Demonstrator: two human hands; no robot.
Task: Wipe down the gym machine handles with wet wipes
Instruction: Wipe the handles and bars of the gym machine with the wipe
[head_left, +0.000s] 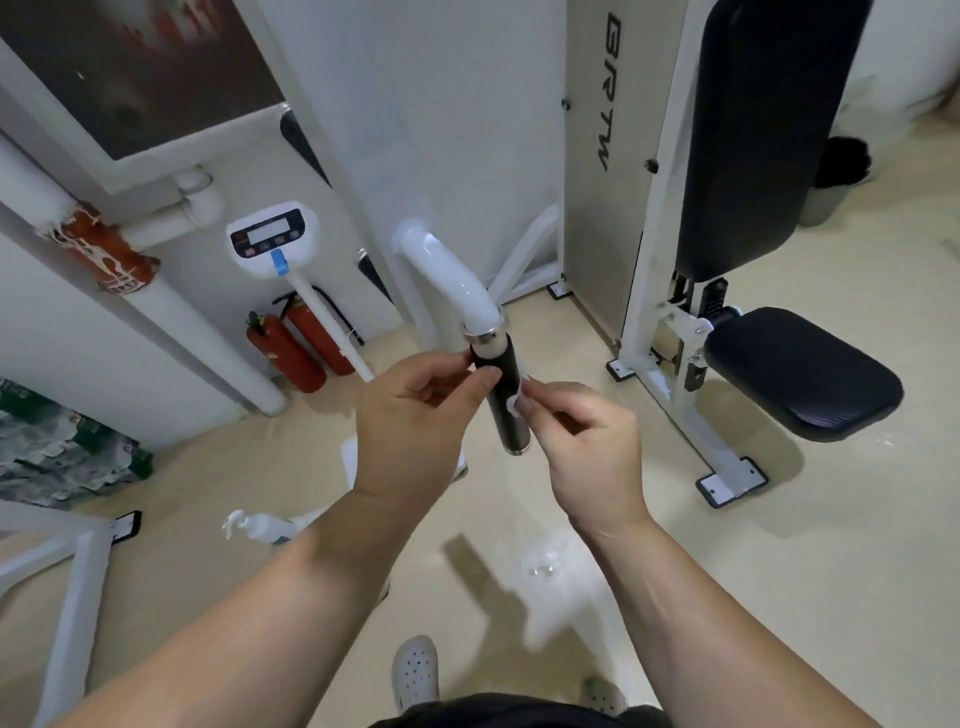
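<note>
Right hand (582, 431) pinches the limp wet wipe (513, 403) against the rigid handle (506, 415); left hand (415, 410) pinches the handle's top. Flimsy stuff, best gripped by its edges.

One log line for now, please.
phase: wiping | left hand: grips handle top | right hand: pinches wipe against handle

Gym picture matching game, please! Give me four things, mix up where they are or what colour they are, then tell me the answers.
1. handle
2. fire extinguishers
3. seat
4. bottle

A. white, down on the floor
B. red
C. pinched by the left hand, with the right hand holding a wipe on it
D. flat black pad on the right

Pairs: 1-C, 2-B, 3-D, 4-A.
</note>
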